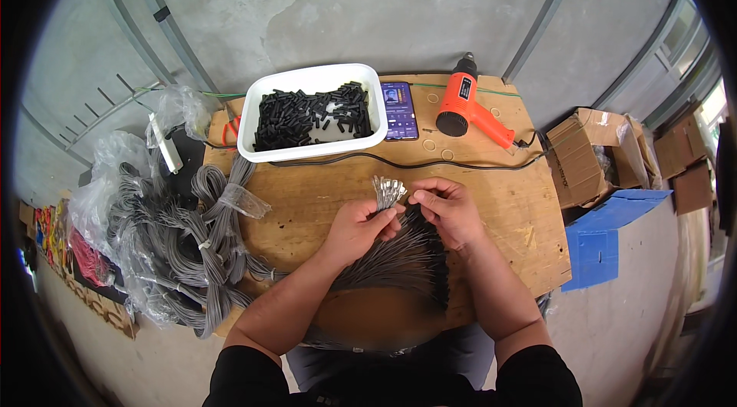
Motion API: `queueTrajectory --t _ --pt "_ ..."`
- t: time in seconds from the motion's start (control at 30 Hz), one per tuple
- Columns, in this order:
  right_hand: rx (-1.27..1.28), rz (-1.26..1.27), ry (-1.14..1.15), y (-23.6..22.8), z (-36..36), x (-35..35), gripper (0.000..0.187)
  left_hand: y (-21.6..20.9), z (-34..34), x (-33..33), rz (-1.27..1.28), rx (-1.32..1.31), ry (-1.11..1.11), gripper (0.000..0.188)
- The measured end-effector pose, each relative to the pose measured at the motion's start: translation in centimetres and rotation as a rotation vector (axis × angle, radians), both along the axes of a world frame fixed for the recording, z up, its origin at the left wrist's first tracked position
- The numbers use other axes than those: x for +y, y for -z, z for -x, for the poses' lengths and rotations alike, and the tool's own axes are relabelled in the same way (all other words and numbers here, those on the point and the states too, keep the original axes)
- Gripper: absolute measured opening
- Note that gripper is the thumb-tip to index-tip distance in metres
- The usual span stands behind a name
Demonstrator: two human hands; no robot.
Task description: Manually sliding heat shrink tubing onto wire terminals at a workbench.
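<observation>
My left hand [359, 229] is closed around a bunch of thin grey wires, and their silvery metal terminals [389, 189] stick up above the fingers. Just right of these terminals, my right hand [451, 215] is in a pinch; a small dark bit shows at its fingertips, too small to name surely. Below and between both hands, more grey wires [391, 257] fan across the table towards me. Along their right side runs a row of black ends [442, 276], partly behind my right forearm. A white tub [249, 135] of short black tubes [307, 115] stands beyond my hands.
A phone [400, 112] lies beside the tub, and an orange heat gun [468, 108] rests at the back right. A black cable [361, 155] crosses the wooden table [514, 215]. Coiled grey wire bundles [196, 246] and clear plastic crowd the left; cardboard boxes [572, 158] stand right.
</observation>
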State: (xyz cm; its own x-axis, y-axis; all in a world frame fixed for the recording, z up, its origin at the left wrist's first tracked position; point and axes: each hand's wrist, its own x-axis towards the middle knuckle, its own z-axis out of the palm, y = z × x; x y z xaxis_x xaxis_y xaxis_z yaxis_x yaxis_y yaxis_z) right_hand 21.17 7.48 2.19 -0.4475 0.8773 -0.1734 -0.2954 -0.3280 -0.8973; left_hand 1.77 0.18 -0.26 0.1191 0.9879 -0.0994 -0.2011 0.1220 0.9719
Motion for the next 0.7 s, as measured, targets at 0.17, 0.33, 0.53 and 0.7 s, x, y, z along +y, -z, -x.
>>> queueTrajectory --t 0.17,0.33,0.53,0.7 --pt "-0.013 -0.089 -0.049 0.2 0.1 -0.4 0.01 -0.2 -0.3 0.0 0.01 0.036 0.068 0.025" --pt "-0.04 -0.198 -0.02 0.4 0.5 -0.8 0.006 -0.7 -0.6 0.0 0.032 0.089 0.056 0.023" --pt "-0.091 -0.391 0.02 0.2 1.3 -1.5 0.004 -1.5 -0.6 0.0 -0.155 0.447 0.068 0.019" --pt "-0.028 -0.147 0.128 -0.2 0.6 -0.6 0.017 -0.8 -0.2 -0.1 -0.02 0.054 0.074 0.023"
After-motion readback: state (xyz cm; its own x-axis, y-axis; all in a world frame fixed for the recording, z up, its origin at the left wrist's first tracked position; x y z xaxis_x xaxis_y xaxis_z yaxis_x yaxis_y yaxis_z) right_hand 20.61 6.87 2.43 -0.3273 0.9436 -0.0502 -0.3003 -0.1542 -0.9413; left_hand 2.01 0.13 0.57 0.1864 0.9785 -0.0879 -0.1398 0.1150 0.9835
